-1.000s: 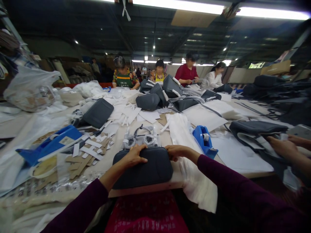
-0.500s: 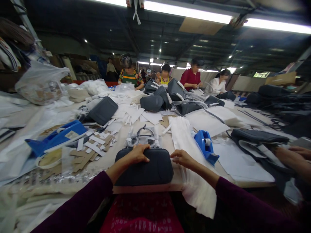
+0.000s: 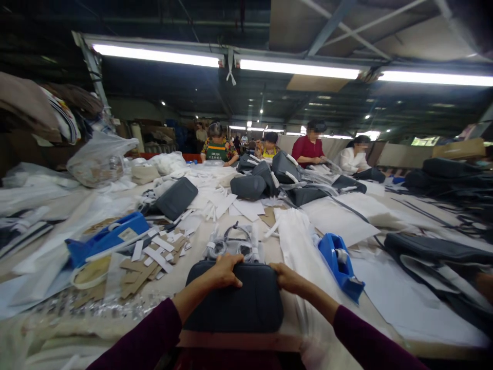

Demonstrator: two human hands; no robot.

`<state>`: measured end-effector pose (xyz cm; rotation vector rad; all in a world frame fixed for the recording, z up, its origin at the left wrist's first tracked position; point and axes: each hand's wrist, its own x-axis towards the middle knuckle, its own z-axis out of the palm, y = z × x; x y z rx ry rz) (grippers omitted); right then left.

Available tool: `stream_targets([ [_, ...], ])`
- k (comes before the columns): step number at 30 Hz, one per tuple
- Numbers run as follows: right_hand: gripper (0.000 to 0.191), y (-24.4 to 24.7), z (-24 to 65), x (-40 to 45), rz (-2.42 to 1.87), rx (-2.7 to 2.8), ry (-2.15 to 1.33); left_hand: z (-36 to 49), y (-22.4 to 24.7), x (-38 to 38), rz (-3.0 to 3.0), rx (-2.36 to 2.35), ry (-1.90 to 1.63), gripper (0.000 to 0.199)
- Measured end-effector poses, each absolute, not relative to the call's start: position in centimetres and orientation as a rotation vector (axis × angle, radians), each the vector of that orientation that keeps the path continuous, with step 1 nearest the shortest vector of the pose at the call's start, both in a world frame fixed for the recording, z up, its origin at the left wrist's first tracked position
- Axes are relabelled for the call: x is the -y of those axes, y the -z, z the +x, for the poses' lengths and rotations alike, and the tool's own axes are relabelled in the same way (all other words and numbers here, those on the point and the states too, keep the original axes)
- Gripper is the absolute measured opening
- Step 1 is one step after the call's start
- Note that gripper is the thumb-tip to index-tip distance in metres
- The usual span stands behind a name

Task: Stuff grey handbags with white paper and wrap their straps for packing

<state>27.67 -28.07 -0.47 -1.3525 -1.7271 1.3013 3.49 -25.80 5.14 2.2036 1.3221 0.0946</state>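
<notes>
Dark bag lies at the worktop's near edge, a blue tape dispenser to its right. On the bag's far edge: left hand, thumb and fingers apart — right hand curled at the corner, grip unclear.

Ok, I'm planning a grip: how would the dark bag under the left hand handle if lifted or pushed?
The dark bag is probably fairly stiff, as its rounded outline looks even. Pushed toward the camera, it may tip off, since it lies close to the table edge.
</notes>
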Motion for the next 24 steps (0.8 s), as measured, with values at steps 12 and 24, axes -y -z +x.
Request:
stream_targets([
  [12, 0.013, 2.6, 25.4, 28.9, -1.205, 1.393, -1.435, 3.2, -5.4, 26.4, 2.13, -1.36, -0.12, 0.06],
  [24, 0.06, 3.3, 25.9, 28.2, -1.337, 1.261, -1.346, 3.3, -4.0, 26.2, 2.136, -1.381, -0.181, 0.068],
])
